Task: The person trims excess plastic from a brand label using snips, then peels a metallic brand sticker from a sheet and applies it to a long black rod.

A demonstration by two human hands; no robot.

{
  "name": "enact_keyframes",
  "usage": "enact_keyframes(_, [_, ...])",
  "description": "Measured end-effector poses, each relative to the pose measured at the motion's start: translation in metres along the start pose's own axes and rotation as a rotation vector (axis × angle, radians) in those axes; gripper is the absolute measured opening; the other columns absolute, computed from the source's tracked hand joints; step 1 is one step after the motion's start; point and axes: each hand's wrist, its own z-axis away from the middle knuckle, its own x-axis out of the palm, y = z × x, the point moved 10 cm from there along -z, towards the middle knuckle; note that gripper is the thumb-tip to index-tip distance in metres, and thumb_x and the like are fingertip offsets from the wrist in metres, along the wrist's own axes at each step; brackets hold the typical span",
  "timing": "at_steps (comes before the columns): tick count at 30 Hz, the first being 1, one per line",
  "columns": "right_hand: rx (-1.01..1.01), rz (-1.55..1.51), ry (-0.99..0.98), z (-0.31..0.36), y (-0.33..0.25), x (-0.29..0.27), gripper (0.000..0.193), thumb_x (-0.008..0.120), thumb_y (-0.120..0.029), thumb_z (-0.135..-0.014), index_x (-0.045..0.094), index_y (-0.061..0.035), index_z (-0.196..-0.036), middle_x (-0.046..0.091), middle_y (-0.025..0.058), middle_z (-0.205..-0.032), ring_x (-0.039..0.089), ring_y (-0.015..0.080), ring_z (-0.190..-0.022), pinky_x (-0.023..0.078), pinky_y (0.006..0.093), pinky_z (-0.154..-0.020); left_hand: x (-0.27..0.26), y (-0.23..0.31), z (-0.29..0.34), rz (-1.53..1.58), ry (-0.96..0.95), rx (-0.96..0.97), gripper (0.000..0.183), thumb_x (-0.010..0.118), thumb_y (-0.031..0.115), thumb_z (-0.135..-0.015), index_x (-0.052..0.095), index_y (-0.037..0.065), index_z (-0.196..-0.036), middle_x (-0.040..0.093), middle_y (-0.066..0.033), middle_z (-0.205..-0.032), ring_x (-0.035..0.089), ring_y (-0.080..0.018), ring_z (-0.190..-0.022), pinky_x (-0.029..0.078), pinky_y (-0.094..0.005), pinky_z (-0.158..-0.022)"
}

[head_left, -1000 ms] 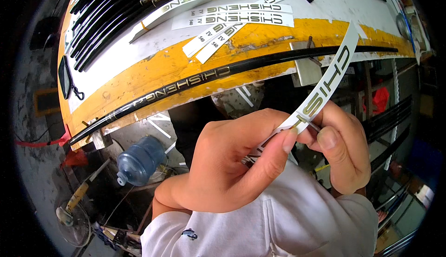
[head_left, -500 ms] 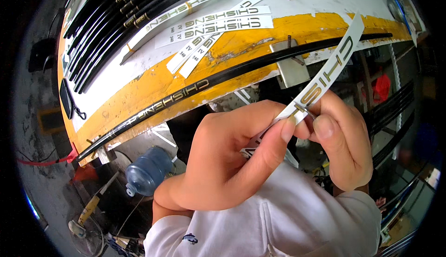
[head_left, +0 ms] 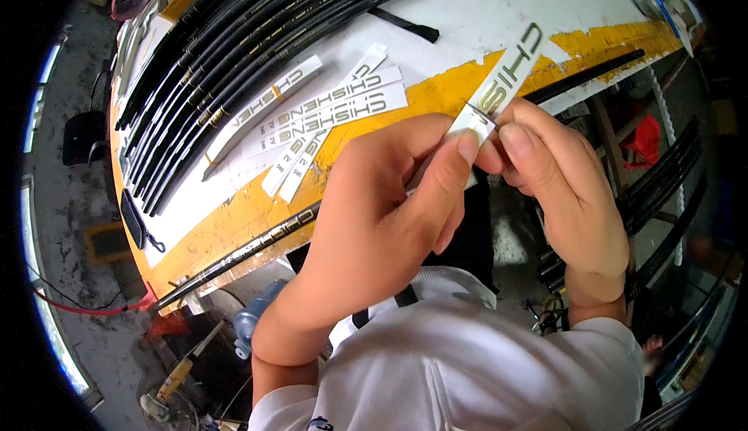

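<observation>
Between the thumb and fingers of my left hand (head_left: 389,205) is a white decal strip (head_left: 502,80) with gold lettering. The strip slants up and to the right, its lower part hidden behind my left hand. My right hand (head_left: 565,185) is pinched shut against the strip's edge, with a thin, dark, pointed tool (head_left: 477,110) lying across the lettering. Its exact kind is too small to make out. Behind my hands, a glossy black rod (head_left: 257,245) with similar gold lettering lies along the near edge of the table.
Several white decal strips (head_left: 343,111) overlap on the white and yellow table (head_left: 187,263). Left of them lies a bundle of black rods (head_left: 234,65). A blue water bottle (head_left: 253,314) stands below the table edge, near a fan (head_left: 160,404). More dark rods (head_left: 666,166) are at right.
The view has shifted, so the table items sit lower. Both hands and the strip appear slightly higher and more to the left. The left hand still pinches the strip; the tool remains against it.
</observation>
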Motion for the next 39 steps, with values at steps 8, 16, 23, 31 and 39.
enact_keyframes(8, [-0.196,0.117,0.032,-0.031,0.010,-0.029,0.026,0.040,-0.022,-0.094,0.047,0.0017,-0.085,0.048,0.0145,-0.069,0.044,0.0302,-0.064,0.037,0.0350,-0.058,0.014,-0.012,-0.044,-0.093,-0.059,-0.018,0.028,0.046,0.020,-0.093,0.059,-0.003,-0.084,0.040,0.0027,-0.045,0.027,-0.0019,-0.034,0.020,-0.0183,-0.034])
enact_keyframes(16, [-0.166,0.144,0.095,-0.060,0.033,-0.057,0.030,0.040,-0.025,-0.094,0.048,0.0016,-0.081,0.047,0.0110,-0.065,0.044,0.0214,-0.059,0.038,0.0323,-0.058,0.013,-0.014,-0.049,0.039,0.025,-0.065,0.031,0.044,0.023,-0.093,0.060,-0.004,-0.092,0.049,-0.0029,-0.056,0.033,-0.0035,-0.040,0.025,-0.0178,-0.040])
enact_keyframes(23, [-0.025,-0.064,-0.034,-0.018,0.013,-0.029,0.030,0.046,-0.031,-0.087,0.051,-0.0007,-0.084,0.047,-0.0008,-0.075,0.038,0.0063,-0.066,0.031,0.0191,-0.059,0.015,-0.016,-0.012,0.187,-0.030,-0.121,0.038,0.039,0.028,-0.094,0.056,-0.006,-0.099,0.054,-0.0083,-0.061,0.034,-0.0050,-0.042,0.026,-0.0174,-0.040])
enact_keyframes(31, [-0.124,0.127,-0.092,0.004,-0.005,-0.009,0.044,0.045,-0.038,-0.085,0.054,0.0044,-0.087,0.053,0.0097,-0.070,0.051,0.0183,-0.062,0.038,0.0271,-0.059,0.017,-0.011,0.016,0.207,-0.053,-0.105,0.035,0.043,0.030,-0.093,0.057,-0.002,-0.094,0.052,-0.0061,-0.054,0.034,-0.0044,-0.042,0.024,-0.0174,-0.040])
enact_keyframes(39, [-0.113,0.216,-0.181,0.015,-0.018,0.006,0.041,0.045,-0.030,-0.087,0.055,0.0071,-0.103,0.061,0.0134,-0.079,0.056,0.0221,-0.068,0.041,0.0309,-0.065,0.017,-0.009,0.030,0.211,-0.079,-0.069,0.032,0.047,0.029,-0.091,0.057,-0.001,-0.087,0.053,-0.0046,-0.053,0.036,-0.0043,-0.043,0.026,-0.0178,-0.041])
